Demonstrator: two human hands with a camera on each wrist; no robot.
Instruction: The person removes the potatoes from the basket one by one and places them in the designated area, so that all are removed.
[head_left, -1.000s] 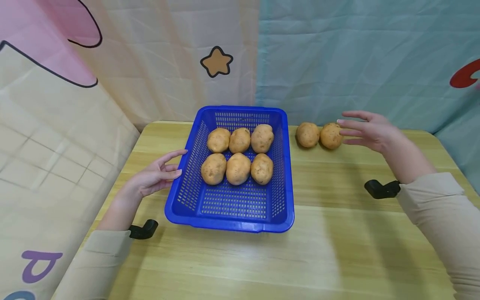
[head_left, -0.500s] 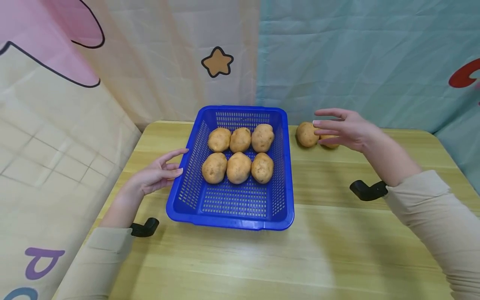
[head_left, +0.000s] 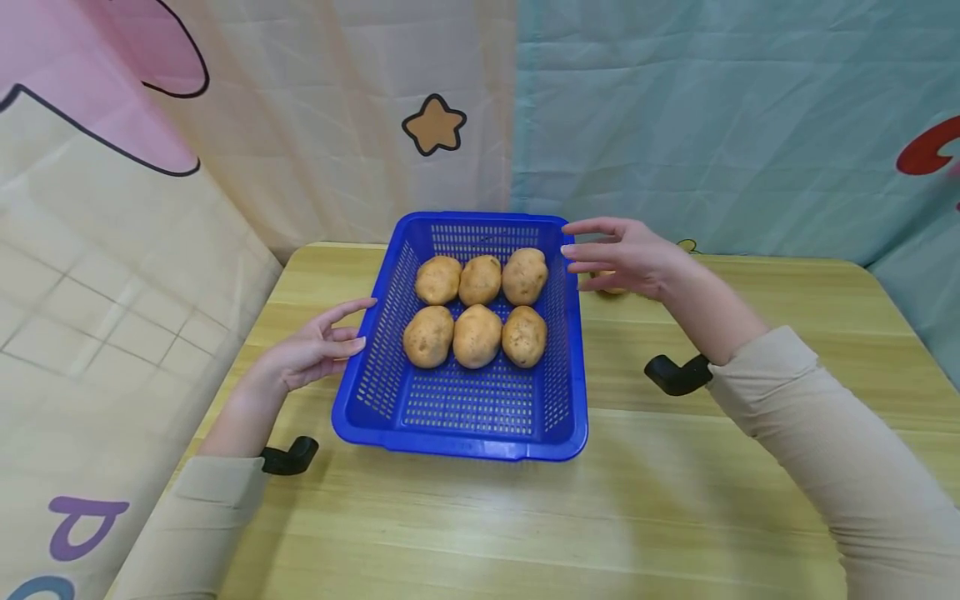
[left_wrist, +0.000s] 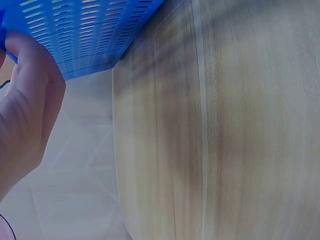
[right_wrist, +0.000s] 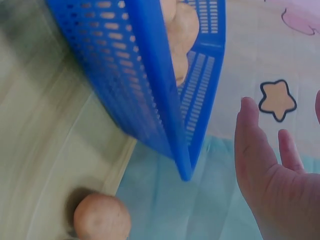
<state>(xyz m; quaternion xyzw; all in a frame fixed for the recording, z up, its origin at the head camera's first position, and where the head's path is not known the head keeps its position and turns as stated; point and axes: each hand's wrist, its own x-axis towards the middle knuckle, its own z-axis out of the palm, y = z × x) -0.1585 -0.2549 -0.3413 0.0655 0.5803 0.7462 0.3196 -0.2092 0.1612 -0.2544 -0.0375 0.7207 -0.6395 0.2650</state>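
A blue plastic basket (head_left: 457, 446) with slotted walls sits on the table, holding several potatoes (head_left: 477, 337) in two rows. My left hand (head_left: 311, 350) holds the basket's left rim; in the left wrist view its finger (left_wrist: 35, 55) bends round the rim. Beside the far right corner of the basket, my right hand (head_left: 630, 258) hovers with fingers spread and nothing in them. Partly covered by this hand, a potato (head_left: 611, 290) rests on the table right of the basket. The right wrist view shows a potato (right_wrist: 102, 218) there too, below the hand.
The wooden table (head_left: 420, 533) ends at its back edge against a printed cloth curtain (head_left: 675, 108). Another cloth (head_left: 97, 333) hangs along the left side. Black wrist mounts (head_left: 678, 375) stick out from both sleeves.
My right hand has moved left, past the two loose potatoes, to the basket's right rim, and it now hides most of them. The left hand and the basket have barely moved.
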